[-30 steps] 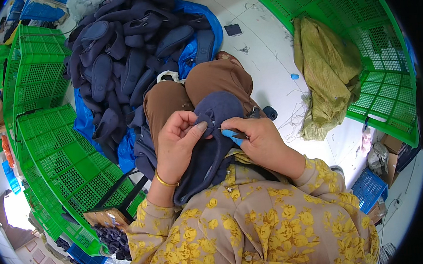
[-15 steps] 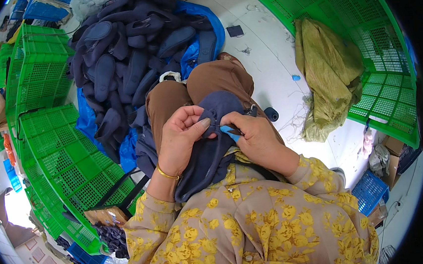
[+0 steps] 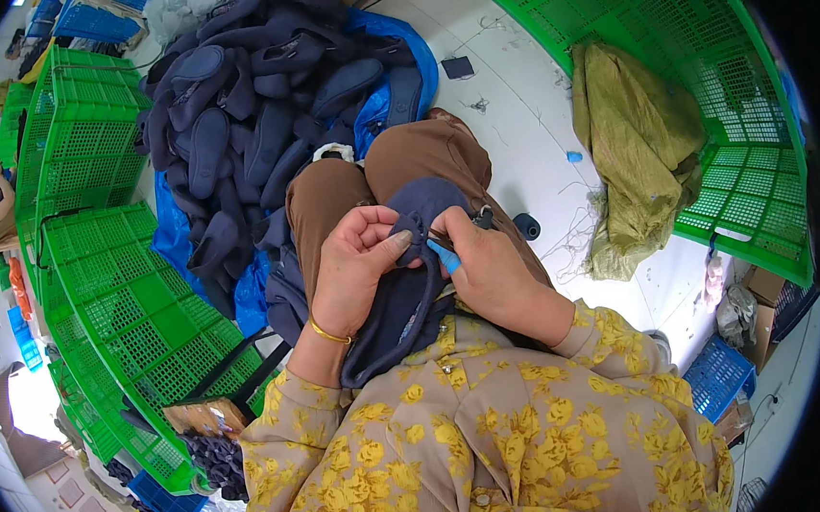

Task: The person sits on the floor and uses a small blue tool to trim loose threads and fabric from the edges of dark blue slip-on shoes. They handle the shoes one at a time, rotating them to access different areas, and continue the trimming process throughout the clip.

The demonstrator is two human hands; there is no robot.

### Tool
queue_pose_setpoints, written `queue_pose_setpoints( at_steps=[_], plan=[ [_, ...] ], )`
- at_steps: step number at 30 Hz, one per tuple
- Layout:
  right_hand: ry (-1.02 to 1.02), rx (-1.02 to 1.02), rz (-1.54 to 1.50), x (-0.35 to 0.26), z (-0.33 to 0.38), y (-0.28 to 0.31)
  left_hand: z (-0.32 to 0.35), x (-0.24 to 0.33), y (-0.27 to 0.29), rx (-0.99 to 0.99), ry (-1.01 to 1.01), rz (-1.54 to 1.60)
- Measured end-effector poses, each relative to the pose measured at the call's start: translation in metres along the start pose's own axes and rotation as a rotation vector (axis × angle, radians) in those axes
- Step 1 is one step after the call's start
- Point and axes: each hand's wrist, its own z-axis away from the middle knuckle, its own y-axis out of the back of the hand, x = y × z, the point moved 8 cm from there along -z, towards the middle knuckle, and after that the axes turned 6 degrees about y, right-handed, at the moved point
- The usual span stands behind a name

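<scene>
Across my lap lies a navy fabric slipper [image 3: 424, 195], its rounded end towards my knees. My left hand [image 3: 351, 265], with a gold bangle at the wrist, pinches the slipper's edge between thumb and fingers. Close beside it, my right hand [image 3: 492, 261] is closed round small blue-handled thread snips [image 3: 445, 256], their dark tip against the gathered fabric. Most of the snips is hidden by my fingers. More navy fabric hangs beneath my hands.
A large heap of navy slippers [image 3: 259, 114] sits on blue sheeting [image 3: 383, 37] beyond my knees. Green crates [image 3: 108, 280] line the left side; another green crate [image 3: 743, 85] holds an olive sack [image 3: 637, 142] at right. A dark thread spool [image 3: 526, 226] stands on the floor.
My right hand has turned slightly and shifted a little up and left, with less of the blue handle showing. My left hand keeps its pinch on the slipper.
</scene>
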Motion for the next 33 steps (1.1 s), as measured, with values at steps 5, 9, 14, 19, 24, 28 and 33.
queue_pose_setpoints(
  at_steps=[5, 9, 14, 19, 24, 28, 33],
  plan=[
    [0.143, 0.099, 0.035, -0.015, -0.007, -0.001, -0.001, -0.004, 0.000, 0.001, -0.072, -0.009],
    [0.242, 0.047, 0.130, -0.015, -0.011, -0.011, -0.003, -0.007, 0.005, 0.039, -0.098, -0.030],
    [0.244, 0.076, 0.211, -0.016, -0.006, 0.001, 0.005, -0.003, -0.001, 0.047, -0.033, -0.043],
    [0.510, 0.103, 0.546, -0.036, -0.006, -0.001, 0.004, -0.004, 0.000, 0.101, -0.114, -0.209],
    [0.695, 0.338, 0.569, -0.056, -0.011, -0.005, 0.002, -0.002, 0.002, 0.124, -0.242, -0.242],
    [0.506, 0.407, -0.093, -0.064, -0.033, 0.023, 0.004, -0.010, -0.002, 0.092, -0.256, -0.235],
    [-0.052, 0.206, -1.182, -0.022, -0.029, 0.061, 0.007, -0.011, 0.000, 0.153, -0.183, -0.302]
  ],
)
